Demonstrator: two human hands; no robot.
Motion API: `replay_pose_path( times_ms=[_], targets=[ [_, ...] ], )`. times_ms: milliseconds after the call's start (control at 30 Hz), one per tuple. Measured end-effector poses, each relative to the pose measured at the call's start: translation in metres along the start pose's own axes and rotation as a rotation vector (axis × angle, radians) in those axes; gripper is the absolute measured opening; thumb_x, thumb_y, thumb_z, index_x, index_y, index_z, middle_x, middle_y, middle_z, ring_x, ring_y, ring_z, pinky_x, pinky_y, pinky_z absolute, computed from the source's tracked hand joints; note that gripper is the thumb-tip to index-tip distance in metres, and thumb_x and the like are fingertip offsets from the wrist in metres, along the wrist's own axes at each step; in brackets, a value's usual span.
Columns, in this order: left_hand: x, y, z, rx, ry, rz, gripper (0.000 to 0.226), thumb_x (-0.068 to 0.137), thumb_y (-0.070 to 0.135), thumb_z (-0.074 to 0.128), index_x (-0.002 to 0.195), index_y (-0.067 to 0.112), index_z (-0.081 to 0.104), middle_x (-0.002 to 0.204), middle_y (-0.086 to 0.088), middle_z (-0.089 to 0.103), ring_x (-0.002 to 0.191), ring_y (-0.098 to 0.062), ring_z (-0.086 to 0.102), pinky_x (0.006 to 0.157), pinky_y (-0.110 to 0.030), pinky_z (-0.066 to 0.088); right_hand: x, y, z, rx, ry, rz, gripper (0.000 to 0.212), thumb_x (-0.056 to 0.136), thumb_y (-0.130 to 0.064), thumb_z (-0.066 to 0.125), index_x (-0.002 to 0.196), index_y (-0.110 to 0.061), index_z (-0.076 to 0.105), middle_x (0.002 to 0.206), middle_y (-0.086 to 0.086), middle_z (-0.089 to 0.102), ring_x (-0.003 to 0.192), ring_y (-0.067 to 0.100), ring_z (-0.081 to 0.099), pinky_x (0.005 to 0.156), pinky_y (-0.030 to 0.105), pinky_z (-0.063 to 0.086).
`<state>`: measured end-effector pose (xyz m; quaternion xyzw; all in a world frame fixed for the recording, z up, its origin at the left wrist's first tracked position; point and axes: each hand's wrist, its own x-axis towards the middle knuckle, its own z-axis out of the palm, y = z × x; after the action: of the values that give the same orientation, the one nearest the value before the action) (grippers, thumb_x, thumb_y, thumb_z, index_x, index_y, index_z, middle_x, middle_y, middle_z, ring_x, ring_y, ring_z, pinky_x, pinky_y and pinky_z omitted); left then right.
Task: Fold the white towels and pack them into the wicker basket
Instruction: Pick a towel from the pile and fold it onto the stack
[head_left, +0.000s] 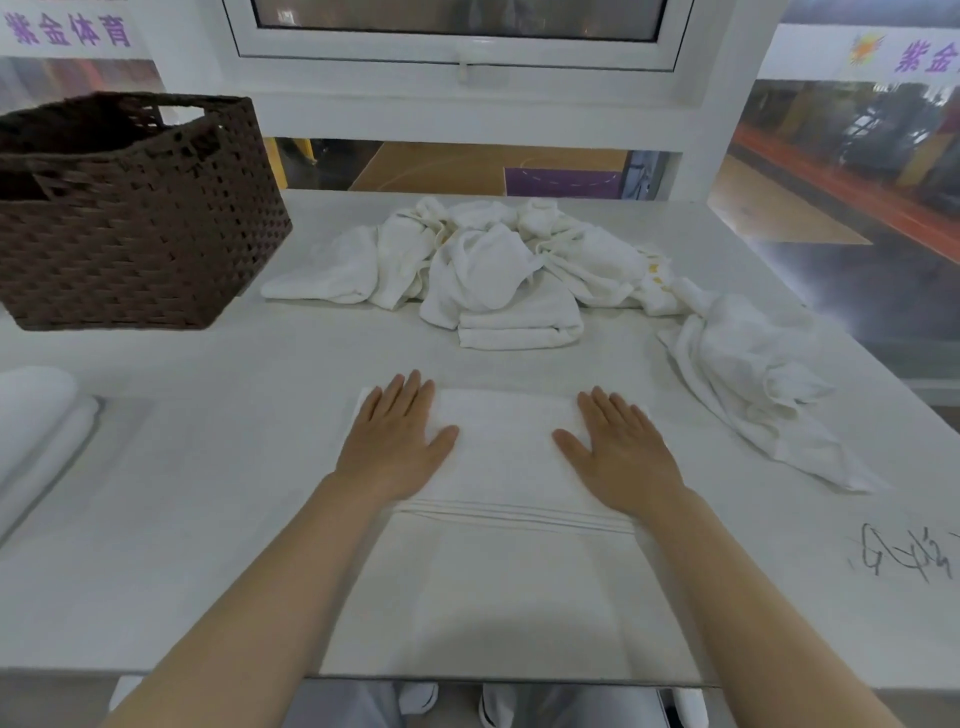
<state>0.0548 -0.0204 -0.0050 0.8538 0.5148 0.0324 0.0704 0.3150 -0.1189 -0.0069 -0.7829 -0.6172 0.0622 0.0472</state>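
Head view: a person is leaning over a white table (208, 519).
Left hand (395, 441): lying flat, fingers spread open, palm pressing on the towel's left part; gripping nothing.
Right hand (618, 447): lying flat and open likewise, pressing the right part.
Towel (509, 571): lying spread under both hands, its near edge reaching the table's front edge.
Crumpled towels (493, 260): sitting heaped at the far side, a folded towel (519, 327) lying against them.
Wicker basket (130, 218): standing at far left, well apart from the hands.
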Motion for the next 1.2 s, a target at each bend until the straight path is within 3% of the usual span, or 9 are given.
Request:
replay_pose_path(
  times_ms=[233, 367, 500, 700, 767, 833, 933, 1100, 1200],
  targets=[
    [0.000, -0.012, -0.003, -0.051, 0.002, -0.191, 0.079, 0.096, 0.064, 0.018, 0.157, 0.018, -0.004, 0.164, 0.002, -0.011, 0.151, -0.018, -0.011, 0.122, -0.040, -0.003, -0.014, 0.041, -0.001, 0.148, 0.005, 0.112, 0.067, 0.101, -0.054, 0.026, 0.158, -0.021, 0.012, 0.165, -0.003, 0.004, 0.152, 0.019, 0.008, 0.122, 0.037, 0.004],
    [-0.006, 0.005, -0.008, 0.125, 0.039, -0.257, 0.071, 0.101, 0.053, 0.012, 0.156, 0.011, -0.002, 0.164, -0.007, -0.007, 0.151, -0.023, -0.009, 0.121, -0.045, -0.005, -0.023, 0.044, -0.003, 0.447, 0.249, 0.160, 0.047, 0.103, -0.029, 0.040, 0.145, -0.008, 0.043, 0.150, 0.010, 0.044, 0.137, 0.027, 0.040, 0.113, 0.034, 0.026],
    [-0.030, 0.057, 0.003, 0.046, 0.124, -0.005, 0.067, 0.097, 0.047, 0.007, 0.155, 0.015, 0.016, 0.165, -0.004, 0.007, 0.151, -0.020, -0.001, 0.121, -0.043, -0.003, -0.025, 0.051, -0.005, 0.623, 0.489, 0.275, 0.035, 0.098, -0.019, 0.047, 0.127, -0.004, 0.060, 0.121, 0.014, 0.064, 0.115, 0.030, 0.056, 0.097, 0.035, 0.042],
    [-0.051, 0.142, 0.023, -0.049, 0.029, 0.477, 0.068, 0.093, 0.055, 0.020, 0.152, 0.021, 0.029, 0.162, -0.005, 0.020, 0.149, -0.023, 0.017, 0.121, -0.042, 0.009, -0.014, 0.055, -0.014, 0.572, 0.291, 0.309, 0.021, 0.096, -0.034, 0.050, 0.090, -0.019, 0.063, 0.082, -0.007, 0.062, 0.080, 0.017, 0.056, 0.065, 0.028, 0.035],
    [-0.051, 0.167, 0.032, -0.019, 0.138, 0.586, 0.059, 0.090, 0.051, 0.033, 0.136, 0.019, 0.052, 0.145, -0.007, 0.048, 0.131, -0.028, 0.045, 0.109, -0.042, 0.035, -0.005, 0.061, -0.025, 0.573, 0.186, 0.334, 0.032, 0.093, -0.043, 0.050, 0.071, -0.020, 0.052, 0.065, -0.009, 0.054, 0.067, 0.016, 0.052, 0.056, 0.028, 0.031],
    [-0.046, 0.187, 0.038, -0.030, 0.276, 0.623, 0.042, 0.086, 0.048, 0.048, 0.110, 0.017, 0.064, 0.117, -0.003, 0.061, 0.103, -0.026, 0.056, 0.086, -0.038, 0.047, 0.003, 0.065, -0.036, 0.575, 0.066, 0.336, 0.044, 0.091, -0.046, 0.055, 0.062, -0.017, 0.038, 0.055, -0.005, 0.040, 0.055, 0.018, 0.040, 0.053, 0.028, 0.026],
    [-0.039, 0.215, 0.033, 0.049, 0.324, 0.610, 0.036, 0.080, 0.049, 0.065, 0.091, 0.015, 0.065, 0.094, -0.003, 0.058, 0.084, -0.021, 0.053, 0.069, -0.033, 0.044, 0.010, 0.064, -0.045, 0.512, -0.033, 0.320, 0.051, 0.087, -0.043, 0.063, 0.057, -0.021, 0.029, 0.051, -0.004, 0.027, 0.049, 0.016, 0.028, 0.054, 0.031, 0.023],
    [-0.035, 0.242, 0.021, 0.182, 0.112, 0.483, 0.032, 0.061, 0.039, 0.077, 0.087, 0.023, 0.068, 0.066, 0.005, 0.057, 0.049, -0.009, 0.049, 0.044, -0.027, 0.017, 0.009, 0.065, -0.045, 0.594, -0.024, 0.352, 0.049, 0.088, -0.037, 0.065, 0.059, -0.021, 0.029, 0.054, -0.002, 0.029, 0.054, 0.017, 0.029, 0.055, 0.031, 0.025],
    [-0.036, 0.238, 0.008, 0.044, 0.133, 0.500, 0.021, 0.080, 0.016, 0.062, 0.100, 0.012, 0.060, 0.079, -0.005, 0.059, 0.054, -0.018, 0.045, 0.043, -0.030, 0.016, 0.003, 0.068, -0.049, 0.686, 0.030, 0.366, 0.039, 0.088, -0.033, 0.065, 0.067, -0.019, 0.036, 0.062, 0.001, 0.035, 0.059, 0.017, 0.034, 0.056, 0.030, 0.028]
  ],
)
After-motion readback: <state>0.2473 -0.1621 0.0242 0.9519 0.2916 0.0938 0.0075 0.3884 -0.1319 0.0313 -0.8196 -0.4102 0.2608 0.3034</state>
